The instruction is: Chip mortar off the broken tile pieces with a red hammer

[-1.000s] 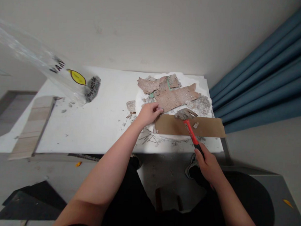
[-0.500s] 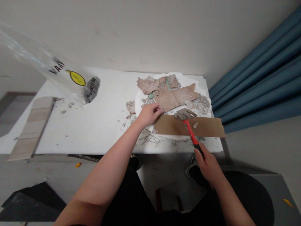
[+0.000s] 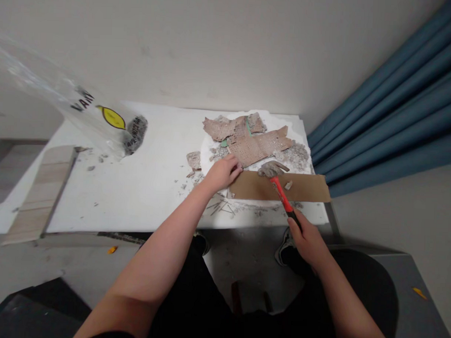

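Observation:
My right hand (image 3: 308, 238) is closed round the black grip of a red-handled hammer (image 3: 282, 193). The hammer's dusty head rests on a long brown cardboard strip (image 3: 306, 187) lying on the white table (image 3: 155, 171). My left hand (image 3: 223, 171) is curled at the strip's left end, its fingers pressed against the edge of a pile of broken brown perforated pieces (image 3: 254, 143). A small chip (image 3: 288, 185) lies on the strip beside the hammer handle.
Grey rubble (image 3: 296, 154) and dust lie right of the pile. A clear plastic bag (image 3: 101, 118) with a yellow mark hangs over the table's left part. A pale tile strip (image 3: 36, 192) lies at the left edge. Blue curtain (image 3: 390, 105) hangs at the right.
Only my head has shifted a little, sliding the whole scene slightly left. Both hands and the hammer keep their places on the table.

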Motion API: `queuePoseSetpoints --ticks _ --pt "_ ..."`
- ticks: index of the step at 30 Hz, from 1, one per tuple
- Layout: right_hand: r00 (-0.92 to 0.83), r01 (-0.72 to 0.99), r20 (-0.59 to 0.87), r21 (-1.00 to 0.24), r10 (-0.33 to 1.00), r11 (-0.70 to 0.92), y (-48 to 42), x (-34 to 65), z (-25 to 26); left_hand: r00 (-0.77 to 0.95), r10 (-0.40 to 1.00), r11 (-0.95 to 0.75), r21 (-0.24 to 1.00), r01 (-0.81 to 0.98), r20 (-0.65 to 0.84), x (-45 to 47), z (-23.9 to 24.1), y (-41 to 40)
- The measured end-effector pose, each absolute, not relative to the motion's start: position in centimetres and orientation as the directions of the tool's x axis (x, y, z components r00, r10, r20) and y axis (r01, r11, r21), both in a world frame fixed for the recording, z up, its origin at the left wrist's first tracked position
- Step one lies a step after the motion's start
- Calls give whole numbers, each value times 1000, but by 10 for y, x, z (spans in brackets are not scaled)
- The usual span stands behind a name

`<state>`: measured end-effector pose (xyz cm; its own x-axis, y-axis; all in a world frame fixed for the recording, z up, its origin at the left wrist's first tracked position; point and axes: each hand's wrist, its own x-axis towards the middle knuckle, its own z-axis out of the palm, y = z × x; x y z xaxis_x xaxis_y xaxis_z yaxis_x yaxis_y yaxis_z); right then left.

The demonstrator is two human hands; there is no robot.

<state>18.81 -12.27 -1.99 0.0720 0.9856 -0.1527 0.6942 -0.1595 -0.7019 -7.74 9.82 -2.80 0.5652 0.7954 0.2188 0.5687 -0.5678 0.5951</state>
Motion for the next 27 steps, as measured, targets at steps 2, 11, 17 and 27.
queuePoseSetpoints --ticks 2,11,17,27 --pt "77 703 -136 -695 988 -150 -122 187 -21 558 798 -561 617 553 226 -79 -30 99" --pt "86 740 -92 -661 992 -126 -121 184 -23 421 883 -414 769 488 208 -78 -40 100" --pt "84 753 -84 -647 993 -118 -119 185 -21 387 894 -408 769 491 227 -77 -45 98" --pt "82 727 -54 -680 995 -97 -116 184 -12 425 859 -490 696 525 285 -75 -47 94"
